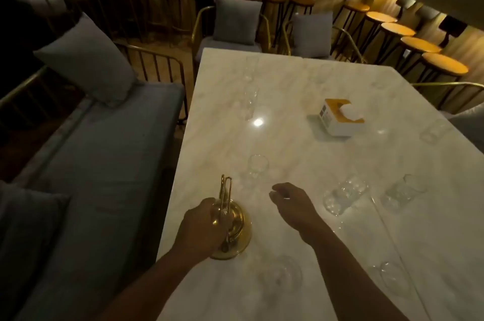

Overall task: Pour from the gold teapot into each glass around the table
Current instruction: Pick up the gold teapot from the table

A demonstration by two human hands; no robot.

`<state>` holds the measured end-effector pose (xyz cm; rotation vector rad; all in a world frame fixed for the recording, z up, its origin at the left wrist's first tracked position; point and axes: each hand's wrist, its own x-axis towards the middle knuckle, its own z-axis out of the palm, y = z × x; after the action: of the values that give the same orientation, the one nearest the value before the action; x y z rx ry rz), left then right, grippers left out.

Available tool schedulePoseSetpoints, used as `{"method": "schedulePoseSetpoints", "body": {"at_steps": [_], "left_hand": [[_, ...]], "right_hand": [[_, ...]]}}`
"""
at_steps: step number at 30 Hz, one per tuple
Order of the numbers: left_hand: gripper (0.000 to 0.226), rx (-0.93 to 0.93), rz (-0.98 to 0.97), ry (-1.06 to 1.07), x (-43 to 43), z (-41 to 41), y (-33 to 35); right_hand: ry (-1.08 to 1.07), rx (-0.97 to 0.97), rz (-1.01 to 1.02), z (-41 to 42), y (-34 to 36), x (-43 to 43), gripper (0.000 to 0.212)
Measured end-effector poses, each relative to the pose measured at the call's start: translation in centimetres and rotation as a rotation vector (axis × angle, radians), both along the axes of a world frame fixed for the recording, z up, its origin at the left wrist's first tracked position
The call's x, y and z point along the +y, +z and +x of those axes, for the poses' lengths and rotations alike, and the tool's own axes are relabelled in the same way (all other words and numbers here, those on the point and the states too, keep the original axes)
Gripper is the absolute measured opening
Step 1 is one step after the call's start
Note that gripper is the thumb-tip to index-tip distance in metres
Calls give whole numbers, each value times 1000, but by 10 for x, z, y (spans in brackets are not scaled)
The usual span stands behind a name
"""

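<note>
Gripping the gold teapot (239,226) from its left side, the left hand (200,226) has its fingers closed around the pot, close to the tall handle (225,189), which stands upright. The teapot stands on the white marble table (301,153), near the table's left edge and close to the person. The right hand (288,199) is to the right of the teapot and apart from it, over the table top. Its fingers are loosely bent and it holds nothing; whether it touches the marble cannot be told. A nearest glass (258,167) stands just beyond the teapot. A second glass (345,193) and a third glass (403,191) stand to the right of the right hand, side by side. Two front glasses (285,273) (392,276) are near the person's edge of the table, and both are blurred. Two far glasses (251,102) (251,68) stand in a line along the left edge, and a side glass (434,131) is near the right edge. If any glass holds liquid cannot be seen. A tissue box (340,117), white with a yellow top, sits in the middle of the table, well apart from the hands. A grey sofa (104,142) with a cushion (86,59) runs along the left side.
</note>
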<state>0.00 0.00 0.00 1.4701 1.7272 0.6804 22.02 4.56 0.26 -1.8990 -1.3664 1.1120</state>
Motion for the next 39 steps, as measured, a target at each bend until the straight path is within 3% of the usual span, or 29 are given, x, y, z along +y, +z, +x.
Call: {"method": "schedulePoseSetpoints", "body": {"at_steps": [3, 21, 29, 35, 39], "left_hand": [[26, -47, 82, 3, -1, 5, -10], [28, 129, 130, 210, -2, 49, -28], [23, 102, 143, 222, -6, 47, -28], [24, 119, 109, 217, -11, 36, -32], [25, 105, 75, 228, -17, 32, -31]], "right_hand": [[6, 24, -107, -11, -19, 1, 36], [240, 49, -315, -11, -77, 34, 42], [309, 94, -359, -9, -91, 43, 44], [223, 321, -493, -10, -94, 45, 42], [259, 337, -511, -14, -95, 39, 54]]}}
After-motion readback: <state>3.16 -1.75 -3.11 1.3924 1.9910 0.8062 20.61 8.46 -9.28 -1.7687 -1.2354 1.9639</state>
